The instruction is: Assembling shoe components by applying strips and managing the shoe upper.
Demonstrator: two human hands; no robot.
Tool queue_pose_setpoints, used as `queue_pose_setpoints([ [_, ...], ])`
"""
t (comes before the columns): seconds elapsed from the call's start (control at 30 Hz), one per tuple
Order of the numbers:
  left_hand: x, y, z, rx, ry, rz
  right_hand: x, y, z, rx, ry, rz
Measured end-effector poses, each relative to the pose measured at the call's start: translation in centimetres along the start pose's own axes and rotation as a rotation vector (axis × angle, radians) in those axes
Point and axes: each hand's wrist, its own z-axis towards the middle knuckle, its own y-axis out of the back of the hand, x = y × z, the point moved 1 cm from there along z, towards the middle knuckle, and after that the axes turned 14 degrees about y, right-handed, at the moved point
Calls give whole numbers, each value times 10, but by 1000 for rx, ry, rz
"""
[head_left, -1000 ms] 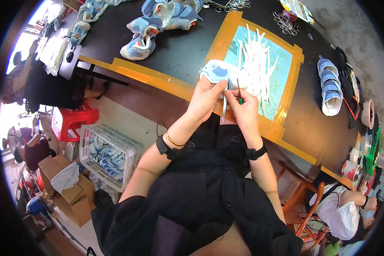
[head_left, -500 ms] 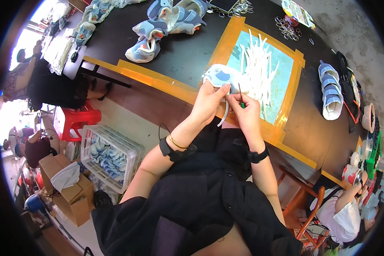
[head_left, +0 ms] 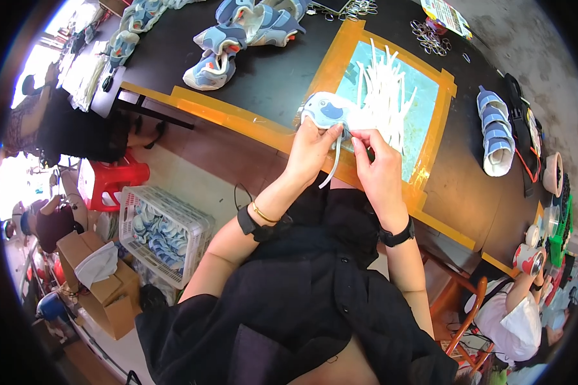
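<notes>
Handling notes: soft blue-and-white piece held at its lower edge, narrow strip hanging loose

Far left, low: a white plastic crate point(head_left: 201, 239) on the floor holds many thin blue-and-white pieces, crumpled on one another; these look light and floppy.

Left on the dark desk point(head_left: 270, 80): a cluster of shaped blue-and-grey pieces point(head_left: 210, 72) with pale linings. They keep a hollow form, so judged padded, and soft rather than limp.

Centre-left: the left hand point(head_left: 309, 151) pinches the lower edge of a blue-and-white piece point(head_left: 329, 110), thumb on the near side. The piece is over the desk's taped front edge. Judged light, flexible, hard to break; cloth-like face, so probably little slip. Best hold: the firm lower edge, thumb against fingers, leaving the rest free.

Below the left thumb: a narrow pale strip point(head_left: 334, 167) curves down to a loose end. Judged limp; take it near the piece, as the free end would swing.

Centre-right: the right hand point(head_left: 380, 157) has thumb and forefinger close together by the piece's right edge; cannot tell whether they grip anything.

Beyond: loose white strips point(head_left: 385, 90), heaped on a pale blue panel point(head_left: 425, 112). They look bendable and likely to tangle; lift singly by an end.
</notes>
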Motion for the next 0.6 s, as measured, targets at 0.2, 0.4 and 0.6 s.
queue_pose_setpoints([
  [0.2,0,0,1,8,0,53,-1,0,6,13,17,24],
  [0.4,0,1,0,-5,11,36,-3,1,7,42,51,7],
  [0.6,4,1,0,-38,-2,90,0,1,10,57,79,-28],
])
